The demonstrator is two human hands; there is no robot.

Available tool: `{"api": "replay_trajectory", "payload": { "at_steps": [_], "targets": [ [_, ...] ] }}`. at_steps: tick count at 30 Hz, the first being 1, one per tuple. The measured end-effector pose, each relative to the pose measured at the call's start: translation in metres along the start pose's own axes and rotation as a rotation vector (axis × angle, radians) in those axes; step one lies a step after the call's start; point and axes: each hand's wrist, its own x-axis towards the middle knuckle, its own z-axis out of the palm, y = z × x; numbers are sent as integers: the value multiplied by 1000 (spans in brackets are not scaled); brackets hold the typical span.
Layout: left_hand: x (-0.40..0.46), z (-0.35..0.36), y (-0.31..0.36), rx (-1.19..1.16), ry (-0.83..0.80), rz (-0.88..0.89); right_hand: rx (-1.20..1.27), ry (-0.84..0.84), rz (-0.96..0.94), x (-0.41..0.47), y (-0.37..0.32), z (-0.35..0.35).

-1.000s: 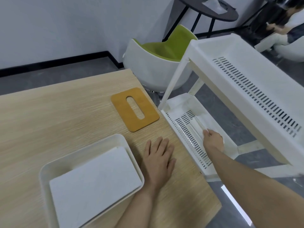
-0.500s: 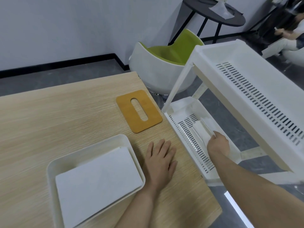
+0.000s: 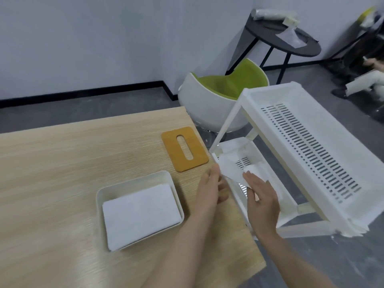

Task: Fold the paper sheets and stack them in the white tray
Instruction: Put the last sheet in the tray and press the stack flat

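From the head camera, the right hand (image 3: 262, 197) holds a loose paper sheet (image 3: 231, 168) above the lower shelf (image 3: 286, 199) of the white rack (image 3: 307, 142), beside the wooden surface (image 3: 62, 163). Its fingers are curled on the sheet's near edge. The left hand (image 3: 209, 188) reaches to the sheet's left side at the edge of the surface; whether its fingers already pinch the paper, I cannot tell. The white tray (image 3: 133, 180) sits on the surface just left of the left hand, with folded sheets (image 3: 141, 210) already stacked inside. An orange board (image 3: 185, 148) lies behind it.

The sheet looks thin and limp. I think it may catch on the shelf wall or the rack post and tear or crumple if pulled out fast. Held by one edge only, it may also sag and fold in the wrong place.
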Motion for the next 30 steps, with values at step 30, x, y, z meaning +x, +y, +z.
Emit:
{"api": "replay_trajectory", "payload": {
  "at_steps": [30],
  "targets": [
    [-103,-188,5,713,673,234,332,-779,227,-14,-152,43]
  ]
}}
